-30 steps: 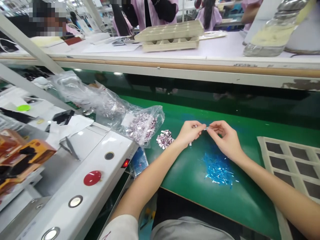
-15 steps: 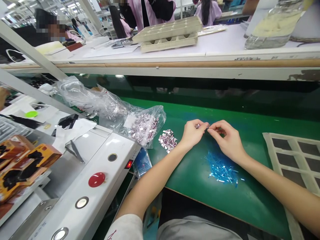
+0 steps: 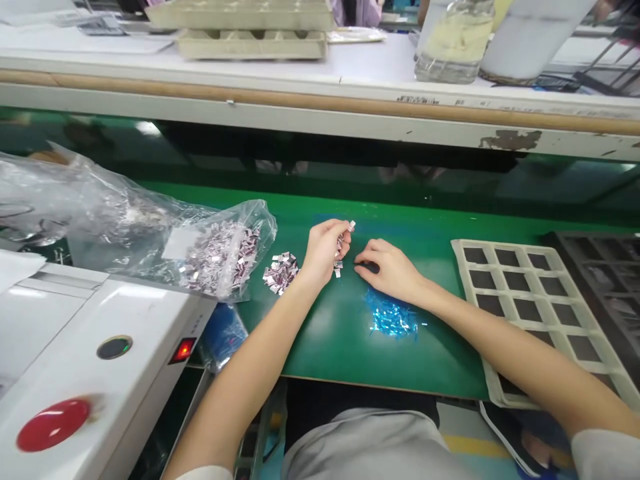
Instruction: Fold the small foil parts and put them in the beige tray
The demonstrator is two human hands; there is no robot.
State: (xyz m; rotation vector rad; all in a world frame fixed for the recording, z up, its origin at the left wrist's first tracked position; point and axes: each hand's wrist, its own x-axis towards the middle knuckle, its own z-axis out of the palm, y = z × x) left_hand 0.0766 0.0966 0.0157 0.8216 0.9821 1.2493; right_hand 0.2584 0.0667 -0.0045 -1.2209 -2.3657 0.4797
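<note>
My left hand point(image 3: 325, 250) is closed round several small silvery-pink pieces, and one piece point(image 3: 351, 226) pokes up at the thumb and fingertip. Another piece point(image 3: 337, 269) shows just below the curled fingers. My right hand point(image 3: 389, 270) hovers to the right with thumb and forefinger curled into a pinch; anything between the tips is too small to make out. Under it lies a heap of thin shiny blue strips point(image 3: 395, 319) on the green tabletop point(image 3: 330, 333). A small pile of the same silvery-pink pieces point(image 3: 281, 272) rests left of my left wrist.
A clear plastic bag point(image 3: 225, 260) full of such pieces lies at left, beside a white machine point(image 3: 145, 333) with a red button point(image 3: 54, 424). A pale compartment tray point(image 3: 510, 313) stands at right, near a dark tray point(image 3: 600, 267). A white shelf point(image 3: 280, 120) spans the back.
My hands have drawn apart from where their fingertips met. A piece now shows at my left fingertips. The view has swung right, bringing the pale tray more fully into sight.
</note>
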